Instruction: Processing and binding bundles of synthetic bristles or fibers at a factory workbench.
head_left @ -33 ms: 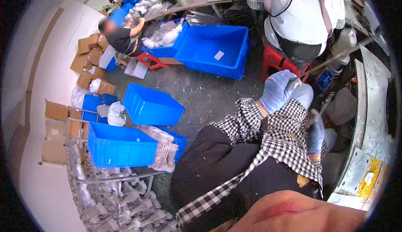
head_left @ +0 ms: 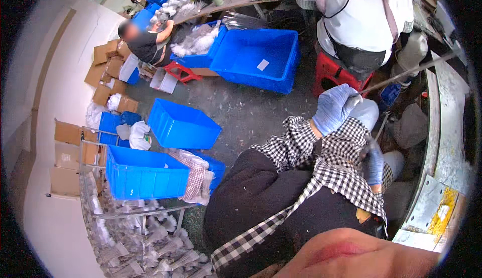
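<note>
My left hand (head_left: pixel 335 109), in a blue-grey knit glove, is closed in front of my knees. A long thin dark rod (head_left: pixel 411 71) runs from its fingers up to the right, across the gap beside the metal bench. Lower and to the right is my right hand (head_left: pixel 373 163), gloved alike and slightly blurred, with its fingers curled. A thin pale stick (head_left: pixel 382 127) rises from this hand; the end inside the fingers is hidden. Black-and-white checked cloth (head_left: pixel 337 165) covers my forearms and lap.
A metal-topped bench (head_left: pixel 449 122) stands close on the right. Ahead, a person in white (head_left: pixel 359 17) sits on a red stool (head_left: pixel 326 75). Blue bins (head_left: pixel 183 125) stand on the left, near a rack of white fluffy bundles (head_left: pixel 150 238). Another person (head_left: pixel 143 42) sits at the far table.
My right hand has shifted a little to the left, and the pale stick has tilted with it. The rod's far end has swung slightly farther out to the right. My left hand stays put.
</note>
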Demonstrator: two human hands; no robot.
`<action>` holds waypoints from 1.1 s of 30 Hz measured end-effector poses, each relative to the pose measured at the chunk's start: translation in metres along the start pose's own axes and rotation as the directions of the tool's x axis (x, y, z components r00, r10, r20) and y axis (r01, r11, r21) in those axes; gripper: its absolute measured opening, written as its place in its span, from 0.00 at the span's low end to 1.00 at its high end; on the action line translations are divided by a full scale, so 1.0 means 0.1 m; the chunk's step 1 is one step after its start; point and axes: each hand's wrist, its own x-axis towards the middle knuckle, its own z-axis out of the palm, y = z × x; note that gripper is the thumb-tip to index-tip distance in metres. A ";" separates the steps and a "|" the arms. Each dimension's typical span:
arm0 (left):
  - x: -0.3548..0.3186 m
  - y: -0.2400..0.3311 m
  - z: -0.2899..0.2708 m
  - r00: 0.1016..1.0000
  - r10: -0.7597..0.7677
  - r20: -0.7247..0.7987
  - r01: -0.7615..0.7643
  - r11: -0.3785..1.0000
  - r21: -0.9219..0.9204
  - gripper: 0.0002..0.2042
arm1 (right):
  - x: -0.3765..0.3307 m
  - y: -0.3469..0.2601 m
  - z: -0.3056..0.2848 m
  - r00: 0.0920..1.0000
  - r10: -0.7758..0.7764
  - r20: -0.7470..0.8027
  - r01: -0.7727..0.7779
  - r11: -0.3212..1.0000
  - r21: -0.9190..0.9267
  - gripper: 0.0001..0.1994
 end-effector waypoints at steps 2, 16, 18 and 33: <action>-0.11 0.09 0.00 0.995 -0.058 0.084 0.063 0.997 -0.048 0.11 | -0.19 0.02 0.09 0.982 0.189 -0.026 -0.189 0.982 0.004 0.19; -0.16 0.64 0.61 0.836 -0.119 0.536 0.451 0.705 -0.547 0.12 | -0.90 -0.29 -0.19 0.934 -0.180 -0.308 0.133 0.977 -0.166 0.20; -0.18 0.58 0.68 0.829 -0.098 0.551 0.453 0.697 -0.556 0.13 | -0.92 -0.42 -0.05 0.877 -0.335 -0.344 0.319 0.942 -0.106 0.22; -0.76 -0.35 0.50 0.603 -0.165 0.781 0.420 0.898 -0.135 0.18 | -0.03 -0.90 -0.47 0.762 -0.576 -0.296 0.276 0.703 -0.655 0.18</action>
